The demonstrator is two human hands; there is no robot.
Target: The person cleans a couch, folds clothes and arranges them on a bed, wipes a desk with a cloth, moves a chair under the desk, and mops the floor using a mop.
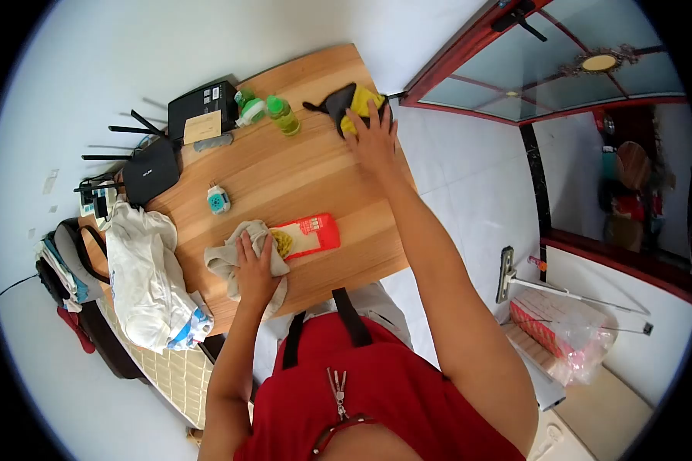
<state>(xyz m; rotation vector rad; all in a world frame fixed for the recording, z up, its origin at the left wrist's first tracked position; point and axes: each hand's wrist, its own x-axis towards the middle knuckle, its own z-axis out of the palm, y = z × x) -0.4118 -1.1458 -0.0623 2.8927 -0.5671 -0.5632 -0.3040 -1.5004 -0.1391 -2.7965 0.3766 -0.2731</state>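
- Head view, left hand: I see the left hand resting on the beige cloth near the near table edge. The palm is hidden; I cannot tell whether the fingers pinch fabric.
- Head view, right hand: the right hand is released, fingers spread, touching the grey-and-yellow cloth at the far right corner of the wooden table. It covers part of that cloth.
- Head view, red packet: lies just beside the left hand. One end meets the beige cloth; under or against, I cannot tell. Fine print is unreadable.
- Head view, periphery: the router partly obscures a wall socket; contents of the dark doorway are indistinct.
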